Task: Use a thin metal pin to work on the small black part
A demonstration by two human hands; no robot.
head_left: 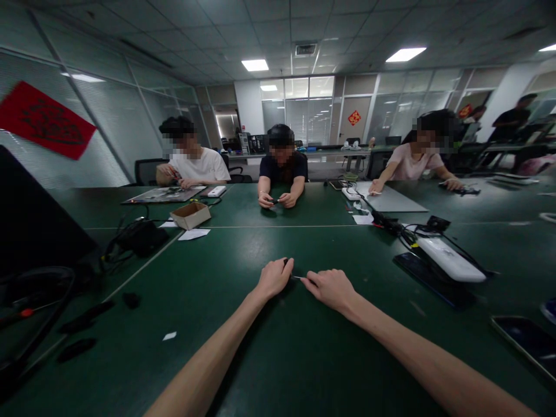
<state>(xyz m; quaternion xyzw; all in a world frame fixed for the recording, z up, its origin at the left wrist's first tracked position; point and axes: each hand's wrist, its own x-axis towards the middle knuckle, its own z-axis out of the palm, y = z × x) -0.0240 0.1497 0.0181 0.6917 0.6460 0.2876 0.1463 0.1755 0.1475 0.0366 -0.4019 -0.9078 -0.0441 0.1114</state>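
Close together over the green table (278, 359), my two hands meet near the middle of the view. My left hand (273, 278) is closed with the thumb up, pinching a small dark object (285, 262) that its fingers mostly hide. A short gap away, my right hand (332, 286) is closed around a tool whose thin metal shaft (297, 277) points left at the left hand. The tool's handle is hidden in the palm, so its exact kind cannot be told. Whether the shaft touches the dark object is too small to make out.
An open cardboard box (191, 216) and a black bag-like bundle with cables (141, 236) lie at left. At right are a white power strip (452, 259), a dark phone (527, 347) and cables. Three people sit across the table. A white scrap (169, 336) lies front left.
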